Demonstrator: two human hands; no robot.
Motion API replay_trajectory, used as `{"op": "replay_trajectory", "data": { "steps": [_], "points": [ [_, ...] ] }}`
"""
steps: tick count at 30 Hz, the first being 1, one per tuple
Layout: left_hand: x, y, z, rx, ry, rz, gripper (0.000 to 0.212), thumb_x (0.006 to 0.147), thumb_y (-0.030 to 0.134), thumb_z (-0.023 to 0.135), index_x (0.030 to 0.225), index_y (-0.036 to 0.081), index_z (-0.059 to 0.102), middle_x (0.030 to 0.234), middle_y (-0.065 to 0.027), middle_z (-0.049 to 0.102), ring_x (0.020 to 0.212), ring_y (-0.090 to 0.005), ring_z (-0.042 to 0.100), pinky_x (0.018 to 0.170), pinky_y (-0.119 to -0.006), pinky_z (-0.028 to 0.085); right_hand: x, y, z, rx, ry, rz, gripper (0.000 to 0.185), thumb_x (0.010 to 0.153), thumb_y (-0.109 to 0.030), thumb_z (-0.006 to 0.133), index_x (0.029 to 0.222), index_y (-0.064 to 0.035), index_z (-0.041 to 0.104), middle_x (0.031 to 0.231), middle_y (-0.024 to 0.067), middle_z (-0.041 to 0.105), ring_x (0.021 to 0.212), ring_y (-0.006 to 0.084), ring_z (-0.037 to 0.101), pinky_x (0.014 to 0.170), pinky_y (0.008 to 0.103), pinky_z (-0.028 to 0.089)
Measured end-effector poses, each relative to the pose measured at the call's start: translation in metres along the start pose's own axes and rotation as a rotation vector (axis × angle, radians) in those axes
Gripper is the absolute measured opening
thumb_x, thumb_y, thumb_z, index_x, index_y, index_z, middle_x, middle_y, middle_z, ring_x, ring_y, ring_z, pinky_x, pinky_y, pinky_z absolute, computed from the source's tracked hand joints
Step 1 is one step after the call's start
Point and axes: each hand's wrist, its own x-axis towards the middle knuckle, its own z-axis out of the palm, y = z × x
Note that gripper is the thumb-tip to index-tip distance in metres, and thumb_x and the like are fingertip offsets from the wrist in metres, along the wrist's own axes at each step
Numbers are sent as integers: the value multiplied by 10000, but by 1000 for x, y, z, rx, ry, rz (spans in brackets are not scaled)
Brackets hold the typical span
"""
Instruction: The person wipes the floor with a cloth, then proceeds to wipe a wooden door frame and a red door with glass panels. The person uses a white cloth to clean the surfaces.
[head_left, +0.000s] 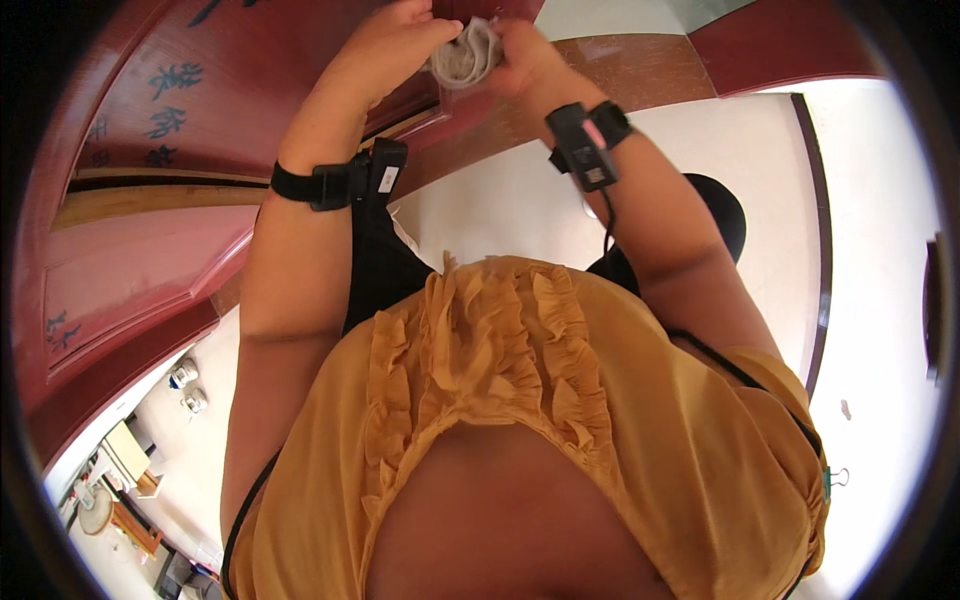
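Observation:
At the top of the head view, a grey-beige cloth (466, 56) is bunched into a loose roll between my two hands. The thumb of my left hand (397, 37) presses on its left side. My right hand (529, 56), slightly blurred, grips the right side, with its fingertips partly hidden by the cloth. Just beyond and below the cloth is a dark red panelled door (285, 52) bearing dark painted characters. A black strap with a small device (334, 186) circles my left forearm, and a similar device (583, 146) with a cable sits on my right wrist.
A brown floor border (630, 71) runs below the door, beside the pale tiled floor (480, 195). Another red door panel (142, 277) stands to my left. Shoes (184, 373) lie on the floor at left, near a round-topped stool (97, 512) and other furniture.

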Motion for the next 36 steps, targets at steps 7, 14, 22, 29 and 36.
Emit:
{"op": "replay_trajectory", "data": {
  "steps": [7, 14, 22, 29, 36],
  "points": [
    [-5, 3, 11, -44, 234, -5, 475, 921, 173, 742, 1287, -85, 585, 1260, -163, 663, 1209, -244, 641, 1021, -341, 527, 76, 109, -121, -193, 210, -22, 255, 1000, -99, 519, 1216, -48, 646, 1156, 134, 692, 1122, 338, 663, 946, 520, 555],
    [-8, -12, -5, 213, 191, -112, 307, 953, 145, 718, 1172, -44, 617, 1166, -103, 682, 1080, -144, 623, 952, -295, 494, 97, 150, -187, -1844, -48, -222, 379, 762, -262, 778, 1085, -71, 727, 1080, 197, 735, 1044, 372, 698, 864, 443, 567],
    [1, -34, 5, 283, 138, -112, 319, 959, 143, 720, 1184, -63, 626, 1135, -132, 707, 1028, -179, 675, 903, -318, 545, 143, 188, -248, -1552, 334, -142, 226, 961, -237, 580, 944, -124, 776, 983, 141, 763, 937, 307, 743, 783, 442, 555],
    [-7, -22, 9, 421, 84, -283, 342, 981, 110, 683, 1271, -33, 570, 1283, -141, 671, 1123, -165, 631, 964, -319, 511, 137, 226, -214, -2101, 82, -82, 196, 929, -202, 608, 943, -148, 796, 1021, 123, 775, 985, 271, 751, 785, 421, 555],
    [-37, -22, 0, 403, 115, -114, 563, 972, 51, 654, 1497, 23, 450, 1431, -167, 574, 1220, -226, 615, 980, -334, 531, 170, 322, -179, -1737, -237, -110, 435, 663, -254, 847, 1035, -54, 741, 1080, 193, 737, 1041, 371, 709, 909, 457, 567]
  ]
}}
